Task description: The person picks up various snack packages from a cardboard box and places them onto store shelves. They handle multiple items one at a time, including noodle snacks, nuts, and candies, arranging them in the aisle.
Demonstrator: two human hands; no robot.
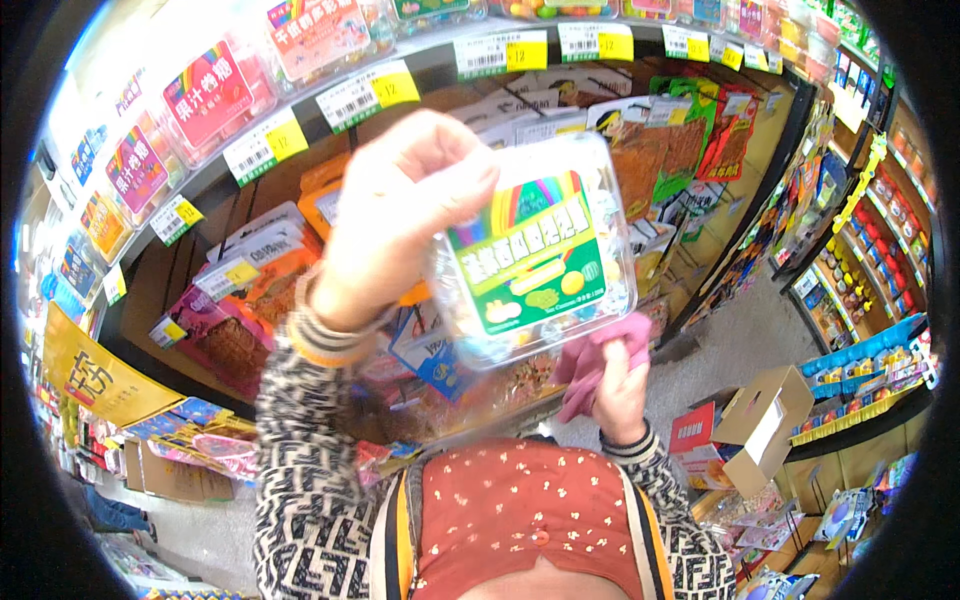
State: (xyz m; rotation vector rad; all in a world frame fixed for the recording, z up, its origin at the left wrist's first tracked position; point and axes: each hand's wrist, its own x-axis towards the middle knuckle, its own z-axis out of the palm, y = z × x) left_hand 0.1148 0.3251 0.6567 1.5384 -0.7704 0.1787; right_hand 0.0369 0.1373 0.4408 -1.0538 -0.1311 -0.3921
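Note:
My left hand [420, 202] grips the upper left edge of a clear plastic box of wrapped candies [532, 255], its fingers bent over the rim. The box is held up, slightly tilted, in front of the shelf, with a green printed label facing me. Lower and to the right, my right hand [622, 390] is closed on a crumpled pink cloth [600, 360], just below the lower right corner of the box. Whether the cloth touches the box I cannot tell.
Similar candy boxes [210, 90] stand along the shelf above a row of price tags [367, 94]. Bagged snacks [255, 277] hang on hooks below. At the right an open cardboard box [765, 427] stands near another display. A yellow sign [105, 371] juts out at the left.

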